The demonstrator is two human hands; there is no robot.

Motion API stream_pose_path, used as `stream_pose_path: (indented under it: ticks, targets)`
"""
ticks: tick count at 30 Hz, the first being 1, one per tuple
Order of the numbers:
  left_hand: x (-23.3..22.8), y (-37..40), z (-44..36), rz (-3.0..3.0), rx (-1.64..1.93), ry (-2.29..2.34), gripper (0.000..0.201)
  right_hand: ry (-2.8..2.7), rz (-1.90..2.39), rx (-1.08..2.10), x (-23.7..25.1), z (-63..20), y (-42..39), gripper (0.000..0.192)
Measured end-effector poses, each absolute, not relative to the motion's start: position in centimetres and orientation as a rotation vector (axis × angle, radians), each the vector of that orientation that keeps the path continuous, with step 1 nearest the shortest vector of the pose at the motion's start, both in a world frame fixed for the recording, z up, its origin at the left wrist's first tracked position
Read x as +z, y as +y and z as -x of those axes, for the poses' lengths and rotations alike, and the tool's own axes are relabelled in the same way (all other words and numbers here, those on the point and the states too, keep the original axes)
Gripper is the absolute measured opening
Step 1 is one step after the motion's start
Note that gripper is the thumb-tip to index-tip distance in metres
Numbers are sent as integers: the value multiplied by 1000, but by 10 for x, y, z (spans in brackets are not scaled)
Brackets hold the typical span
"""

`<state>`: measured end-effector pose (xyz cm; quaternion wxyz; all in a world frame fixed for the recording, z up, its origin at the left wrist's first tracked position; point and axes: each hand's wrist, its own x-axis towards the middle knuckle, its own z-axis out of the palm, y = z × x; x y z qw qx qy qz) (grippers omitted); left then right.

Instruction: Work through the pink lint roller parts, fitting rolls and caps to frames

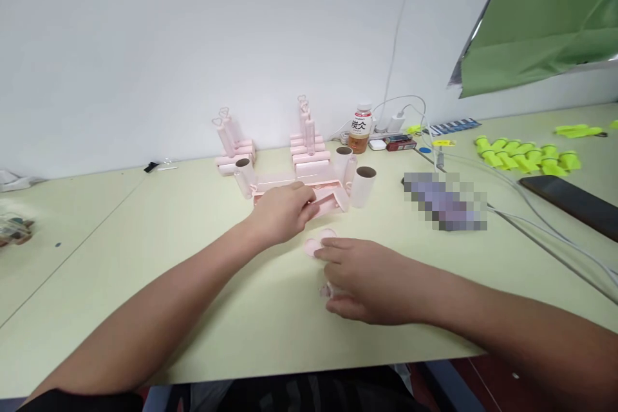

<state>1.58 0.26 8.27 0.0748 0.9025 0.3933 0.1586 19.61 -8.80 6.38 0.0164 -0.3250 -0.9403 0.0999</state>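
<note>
The pink plastic holder [322, 201] sits mid-desk [145, 257], and the left hand [282, 211] is curled over its near edge, gripping it. Just in front lie two little pink caps [313, 244]; the right hand [367, 280] rests beside them, fingers loosely bent on something small, can't tell what. White rolls [363, 185] stand behind.

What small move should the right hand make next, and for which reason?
Probably the right hand should pick up the small round pink plastic caps at its fingertips and carry one toward the pink plastic lint-roller case that the left hand touches. The caps lie loose on the pale green table, just short of that case.
</note>
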Motion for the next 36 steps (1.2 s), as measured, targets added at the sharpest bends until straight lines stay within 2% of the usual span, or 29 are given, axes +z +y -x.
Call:
stream_pose_path:
  ticks: [3, 10, 20, 24, 29, 36]
  targets:
    - [66, 9, -28, -2919, 240, 1259, 25, -2991, 1024, 144, 52, -194, -92, 39]
    - [48, 10, -35, -3146, -108, 1072, 16, -3109, 1127, 256, 48, -190, -102, 48]
    - [47, 0, -48, -3098, -68, 1030, 13, -3066, 1295, 393, 42, -180, -114, 53]
    - [51, -2, -47, -3024, 24, 964, 24, -3064, 1364, 388, 44, -180, -108, 53]
    - [53, 0, -47, -3076, 44, 827, 12, -2944, 1499, 366, 45, -181, -95, 51]
    - [44, 7, -43, -3160, 107, 826, 14, -2876, 1421, 233, 41, -185, -90, 48]
